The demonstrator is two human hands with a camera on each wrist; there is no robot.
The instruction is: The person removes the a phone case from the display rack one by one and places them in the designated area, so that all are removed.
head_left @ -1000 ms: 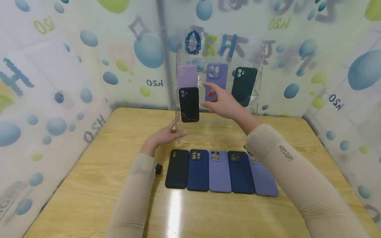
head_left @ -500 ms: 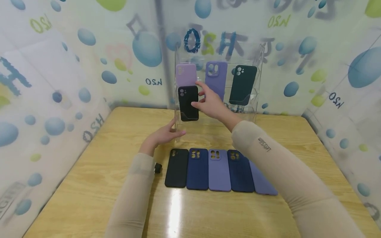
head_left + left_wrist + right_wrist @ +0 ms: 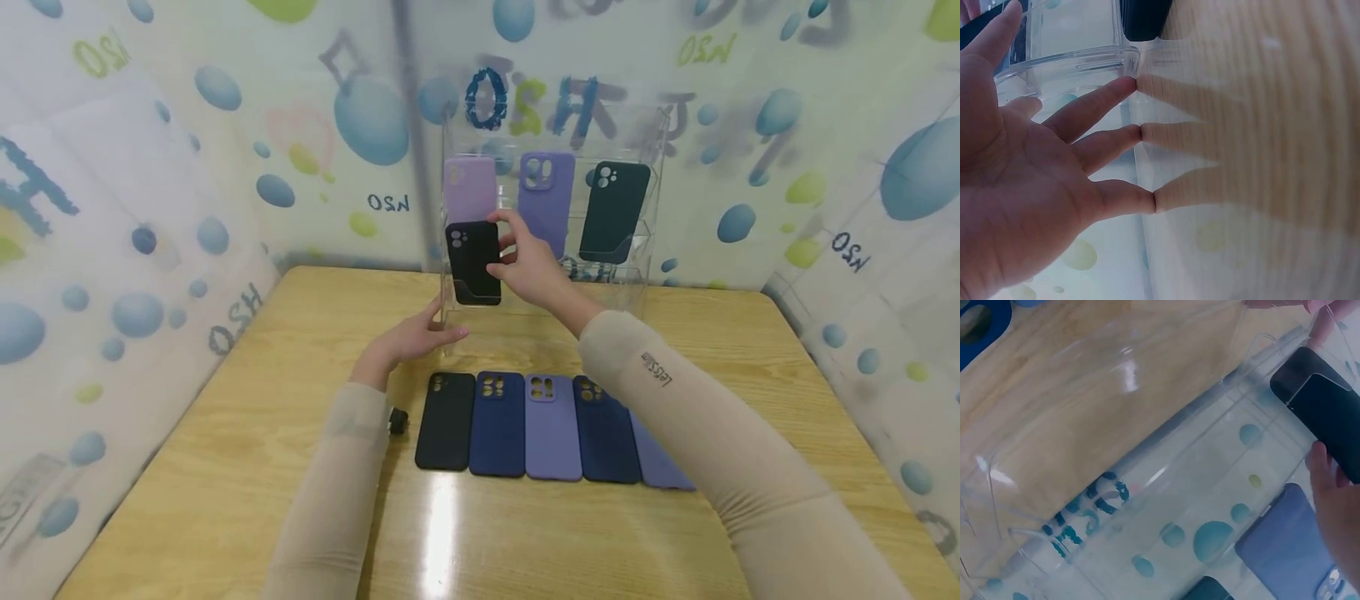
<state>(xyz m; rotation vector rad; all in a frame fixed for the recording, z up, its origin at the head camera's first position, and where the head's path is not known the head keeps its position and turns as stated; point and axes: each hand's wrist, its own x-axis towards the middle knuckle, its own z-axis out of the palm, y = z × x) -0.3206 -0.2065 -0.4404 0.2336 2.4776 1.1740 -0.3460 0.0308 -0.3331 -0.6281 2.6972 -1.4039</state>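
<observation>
The right hand (image 3: 528,267) pinches the black phone case (image 3: 474,262) by its right edge, thumb and fingers curled round it, where it sits in the lower left slot of the clear acrylic display stand (image 3: 645,200) at the far side of the surface (image 3: 225,467). The left hand (image 3: 412,337), fingers straight, braces the stand's base. The step in hand looks like seating or adjusting that case; next it probably needs a gentle settling into its holder. Five more cases (image 3: 525,425) lie in a near row.
</observation>
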